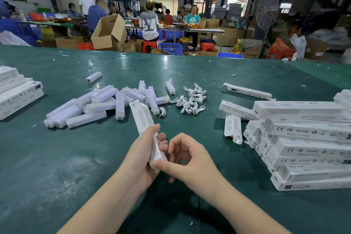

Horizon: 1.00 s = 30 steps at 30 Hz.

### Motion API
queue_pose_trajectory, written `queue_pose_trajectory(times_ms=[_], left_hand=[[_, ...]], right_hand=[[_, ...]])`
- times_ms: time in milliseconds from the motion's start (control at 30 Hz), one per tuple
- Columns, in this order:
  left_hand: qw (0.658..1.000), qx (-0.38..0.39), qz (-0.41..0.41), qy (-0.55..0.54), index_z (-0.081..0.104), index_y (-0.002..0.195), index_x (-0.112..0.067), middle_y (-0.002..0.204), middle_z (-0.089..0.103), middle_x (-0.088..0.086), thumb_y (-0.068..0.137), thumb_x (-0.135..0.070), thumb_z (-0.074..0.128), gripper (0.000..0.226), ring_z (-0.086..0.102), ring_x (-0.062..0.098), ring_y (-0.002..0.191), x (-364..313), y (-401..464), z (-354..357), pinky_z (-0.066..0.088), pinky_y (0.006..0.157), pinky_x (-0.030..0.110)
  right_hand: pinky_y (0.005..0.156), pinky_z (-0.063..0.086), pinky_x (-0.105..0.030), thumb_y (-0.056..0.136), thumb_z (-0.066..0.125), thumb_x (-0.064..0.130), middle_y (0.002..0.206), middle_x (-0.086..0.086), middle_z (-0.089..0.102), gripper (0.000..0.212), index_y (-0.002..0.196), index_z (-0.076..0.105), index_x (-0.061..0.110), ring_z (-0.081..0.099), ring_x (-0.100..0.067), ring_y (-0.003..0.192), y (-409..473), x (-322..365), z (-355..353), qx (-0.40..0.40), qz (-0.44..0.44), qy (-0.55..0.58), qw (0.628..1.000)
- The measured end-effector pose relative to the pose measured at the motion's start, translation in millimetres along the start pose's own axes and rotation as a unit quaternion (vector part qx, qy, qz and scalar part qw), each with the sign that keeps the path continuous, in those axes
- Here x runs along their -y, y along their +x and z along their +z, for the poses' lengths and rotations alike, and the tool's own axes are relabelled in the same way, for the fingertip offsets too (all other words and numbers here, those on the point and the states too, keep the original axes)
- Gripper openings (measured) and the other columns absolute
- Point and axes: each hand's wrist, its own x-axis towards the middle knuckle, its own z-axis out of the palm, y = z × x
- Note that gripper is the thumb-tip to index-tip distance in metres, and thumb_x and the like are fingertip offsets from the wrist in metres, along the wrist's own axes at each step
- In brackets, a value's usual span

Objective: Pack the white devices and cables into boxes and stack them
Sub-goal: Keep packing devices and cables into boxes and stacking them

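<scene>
Left hand (141, 155) grips a box (145, 125) upright-tilted, right hand (187, 156) pinching its near end shut, partway through: stacks (307, 146) right of grip done, loose devices (106, 104) and cables (191, 99) beyond grip unpacked.

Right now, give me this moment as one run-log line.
left hand: grips box | right hand: thumb presses box end | cables: loose on table
</scene>
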Motion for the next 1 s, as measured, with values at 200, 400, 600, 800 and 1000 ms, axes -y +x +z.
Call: queue_pose_trajectory(times_ms=[200,400,600,800,1000], left_hand=[[1.0,-0.016,-0.003,-0.025,0.041,0.086,-0.016,0.055,0.04,-0.007,0.094,-0.029,0.053,0.019,0.038,0.007,0.043,-4.7,1.0,0.0,0.042,0.048,0.019],[0.999,-0.041,-0.005,0.034,0.041,0.08,-0.016,0.052,0.036,-0.005,0.096,-0.031,0.049,0.024,0.04,0.014,0.044,-2.1,-2.0,2.8,0.034,0.031,0.019],[0.996,-0.038,-0.015,0.078,0.04,0.073,-0.019,0.046,0.034,-0.008,0.096,-0.033,0.044,0.028,0.043,0.013,0.03,2.1,-4.2,2.2,0.025,0.033,0.016],[0.998,-0.065,0.013,0.008,0.045,0.077,-0.017,0.048,0.046,-0.008,0.095,-0.033,0.051,0.024,0.048,0.009,0.036,-1.3,1.8,2.2,0.032,0.05,0.023],[0.989,-0.082,0.047,-0.114,0.044,0.083,-0.015,0.061,0.046,-0.003,0.095,-0.028,0.056,0.021,0.045,0.009,0.043,-4.7,9.6,0.1,0.042,0.042,0.016]], right_hand=[[0.068,0.06,-0.033,0.082,0.075,0.003,0.077,0.009,0.065,0.01,0.09,0.071,0.007,0.06,-0.018,0.072,0.8,0.8,-3.1,0.021,-0.007,0.044,0.999],[0.064,0.06,-0.03,0.083,0.073,-0.003,0.09,-0.006,0.063,0.019,0.088,0.078,0.015,0.062,-0.006,0.076,0.6,-0.4,3.3,-0.02,-0.048,0.022,0.998],[0.065,0.059,-0.03,0.083,0.071,-0.005,0.084,0.003,0.062,0.017,0.089,0.078,0.01,0.063,-0.008,0.074,-1.0,-0.5,5.7,-0.035,-0.04,0.028,0.998],[0.071,0.061,-0.039,0.081,0.075,0.003,0.092,0.0,0.068,0.019,0.093,0.075,0.018,0.066,-0.016,0.081,-3.4,3.7,7.2,-0.063,-0.053,-0.03,0.996],[0.065,0.055,-0.021,0.079,0.077,0.001,0.089,0.001,0.069,0.012,0.08,0.072,0.012,0.068,-0.005,0.08,-4.2,2.8,8.1,-0.084,-0.051,-0.051,0.994]])
